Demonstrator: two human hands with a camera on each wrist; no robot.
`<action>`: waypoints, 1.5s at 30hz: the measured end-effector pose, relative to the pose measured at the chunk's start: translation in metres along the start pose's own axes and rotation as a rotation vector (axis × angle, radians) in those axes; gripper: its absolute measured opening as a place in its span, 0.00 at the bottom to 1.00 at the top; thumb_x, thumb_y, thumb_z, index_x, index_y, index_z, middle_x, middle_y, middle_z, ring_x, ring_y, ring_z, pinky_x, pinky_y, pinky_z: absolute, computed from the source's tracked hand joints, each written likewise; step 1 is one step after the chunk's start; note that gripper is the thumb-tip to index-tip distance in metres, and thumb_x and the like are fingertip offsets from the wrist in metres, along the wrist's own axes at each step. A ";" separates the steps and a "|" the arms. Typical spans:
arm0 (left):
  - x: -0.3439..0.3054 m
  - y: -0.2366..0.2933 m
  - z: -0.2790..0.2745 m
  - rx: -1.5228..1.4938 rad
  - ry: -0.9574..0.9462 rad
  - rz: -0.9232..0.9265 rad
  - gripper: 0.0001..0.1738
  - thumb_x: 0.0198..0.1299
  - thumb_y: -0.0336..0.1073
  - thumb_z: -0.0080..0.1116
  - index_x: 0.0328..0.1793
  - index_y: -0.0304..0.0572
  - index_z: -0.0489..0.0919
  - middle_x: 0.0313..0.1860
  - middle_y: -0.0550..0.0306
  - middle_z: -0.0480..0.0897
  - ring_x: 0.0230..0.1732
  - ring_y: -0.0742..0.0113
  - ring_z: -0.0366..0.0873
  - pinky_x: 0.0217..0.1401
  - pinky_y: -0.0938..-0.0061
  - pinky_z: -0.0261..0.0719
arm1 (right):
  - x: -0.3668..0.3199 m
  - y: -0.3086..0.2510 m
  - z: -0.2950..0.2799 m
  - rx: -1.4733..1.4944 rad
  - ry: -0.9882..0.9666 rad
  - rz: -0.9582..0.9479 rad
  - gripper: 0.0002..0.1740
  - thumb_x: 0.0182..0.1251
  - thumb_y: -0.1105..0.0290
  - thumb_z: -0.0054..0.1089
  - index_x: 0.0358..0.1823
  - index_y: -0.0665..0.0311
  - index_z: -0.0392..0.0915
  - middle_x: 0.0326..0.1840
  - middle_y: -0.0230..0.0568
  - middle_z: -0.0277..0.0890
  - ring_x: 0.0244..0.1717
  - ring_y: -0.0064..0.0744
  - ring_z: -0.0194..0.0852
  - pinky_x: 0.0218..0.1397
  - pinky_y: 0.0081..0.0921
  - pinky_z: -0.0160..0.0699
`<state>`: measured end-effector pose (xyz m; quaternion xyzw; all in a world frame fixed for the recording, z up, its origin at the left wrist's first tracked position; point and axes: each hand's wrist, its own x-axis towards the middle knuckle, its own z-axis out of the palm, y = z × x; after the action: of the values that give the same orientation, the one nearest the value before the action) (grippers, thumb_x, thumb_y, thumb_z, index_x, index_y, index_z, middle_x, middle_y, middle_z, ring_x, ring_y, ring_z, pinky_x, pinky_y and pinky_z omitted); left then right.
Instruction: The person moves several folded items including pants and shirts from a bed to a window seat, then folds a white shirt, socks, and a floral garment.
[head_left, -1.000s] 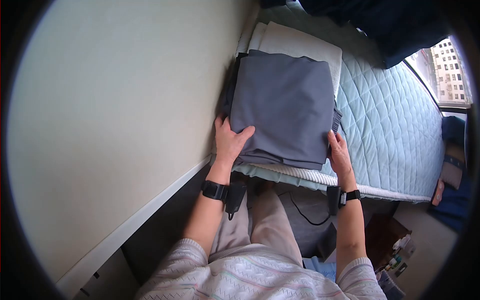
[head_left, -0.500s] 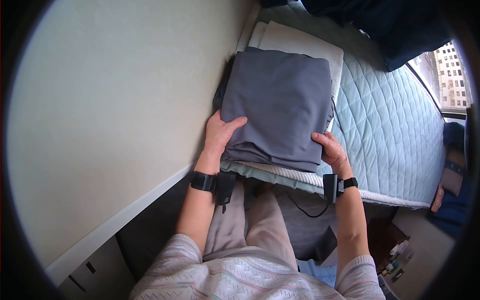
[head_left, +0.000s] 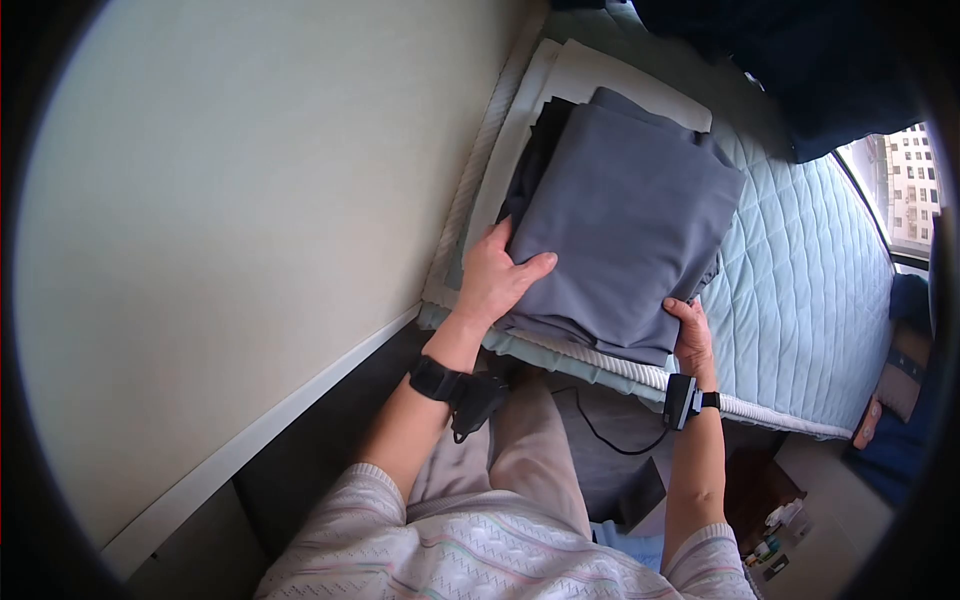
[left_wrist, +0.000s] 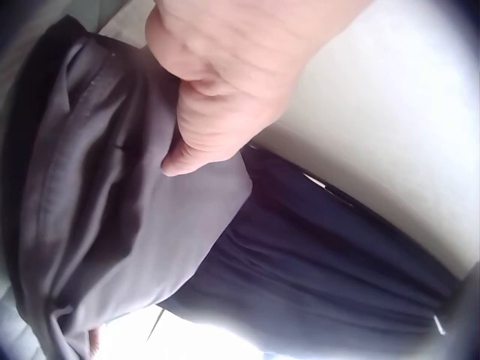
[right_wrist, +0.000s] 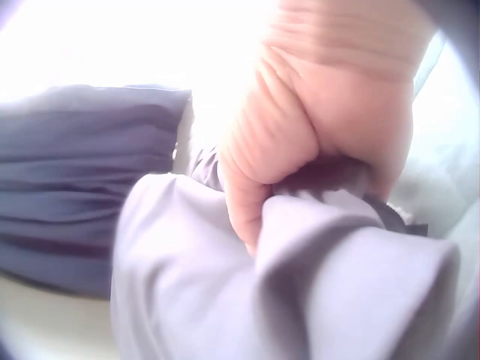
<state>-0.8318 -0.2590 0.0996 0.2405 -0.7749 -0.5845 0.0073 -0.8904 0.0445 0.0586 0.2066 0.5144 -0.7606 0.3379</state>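
Observation:
A folded stack of grey cloth lies tilted near the bed's front corner, with darker cloth showing along its left side. My left hand grips the stack's left edge, thumb on top and fingers beneath or behind, out of sight. At the lower right corner my right hand pinches the cloth, thumb over the top. In the left wrist view the left hand has its thumb flat on the grey cloth. The right wrist view shows the right hand gripping bunched grey cloth.
Under the stack is a pale folded cloth on a light blue quilted mattress. A cream wall stands close on the left. Dark cloth hangs at the upper right by a window. A black cable runs below the bed.
Both hands and the grey stack have shifted right, and the stack has turned clockwise. More dark cloth shows at its left. The right thumb has come onto the top of the cloth.

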 end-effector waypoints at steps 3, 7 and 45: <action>0.012 -0.012 0.004 0.207 -0.013 -0.017 0.39 0.44 0.49 0.68 0.57 0.28 0.70 0.53 0.41 0.73 0.54 0.50 0.72 0.59 0.67 0.68 | 0.007 0.002 -0.001 -0.004 0.054 0.030 0.25 0.50 0.76 0.61 0.53 0.70 0.69 0.46 0.39 0.76 0.48 0.32 0.74 0.57 0.28 0.70; 0.017 -0.020 -0.011 0.507 0.245 0.167 0.47 0.41 0.55 0.69 0.60 0.25 0.67 0.57 0.36 0.70 0.59 0.44 0.67 0.63 0.63 0.63 | 0.005 -0.009 0.002 -0.109 0.016 0.019 0.24 0.52 0.74 0.64 0.50 0.73 0.70 0.46 0.43 0.76 0.45 0.31 0.76 0.54 0.26 0.73; -0.032 -0.051 -0.047 -0.439 -0.036 -0.277 0.31 0.45 0.27 0.56 0.59 0.27 0.65 0.50 0.50 0.75 0.51 0.64 0.73 0.58 0.72 0.68 | -0.023 0.050 0.033 0.018 -0.059 0.101 0.24 0.57 0.71 0.63 0.54 0.72 0.67 0.48 0.43 0.75 0.46 0.32 0.76 0.52 0.28 0.74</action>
<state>-0.7713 -0.2995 0.0766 0.3268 -0.5893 -0.7381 -0.0347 -0.8375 0.0086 0.0549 0.2125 0.4863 -0.7530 0.3890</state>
